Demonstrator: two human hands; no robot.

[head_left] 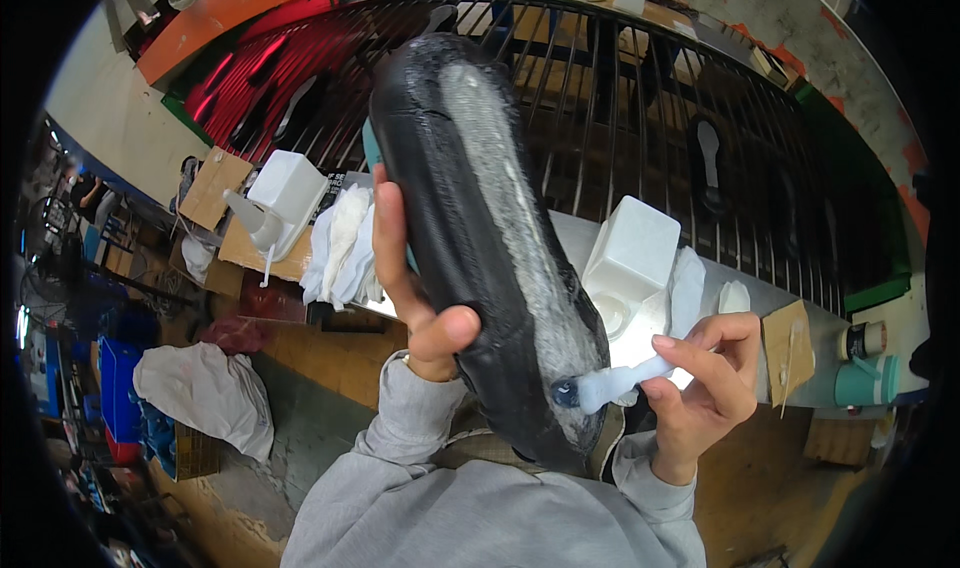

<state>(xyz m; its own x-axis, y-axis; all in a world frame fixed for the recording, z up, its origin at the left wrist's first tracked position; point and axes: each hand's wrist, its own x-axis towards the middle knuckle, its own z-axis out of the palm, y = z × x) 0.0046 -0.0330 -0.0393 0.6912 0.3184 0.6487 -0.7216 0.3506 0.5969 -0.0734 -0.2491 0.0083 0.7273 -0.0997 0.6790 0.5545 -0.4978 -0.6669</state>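
Observation:
A black shoe upper (430,188) is tilted in front of me with its underside showing. A rough grey band (505,188) runs along that underside. My left hand (420,313) is closed round the shoe's left side, thumb on the black surface and part of the fingers hidden behind it. In my right hand (710,378), a brush (625,380) with a whitish handle is pinched between thumb and fingers. Its dark tip touches the grey band near the lower end of the shoe.
Behind the shoe stretches a slatted metal rack (570,98) carrying a dark sole (706,158). A white container (632,248) stands right of the shoe; another white container (290,193) and white cloths (340,248) lie left. A teal mug (862,380) sits far right. A white sack (205,388) lies lower left.

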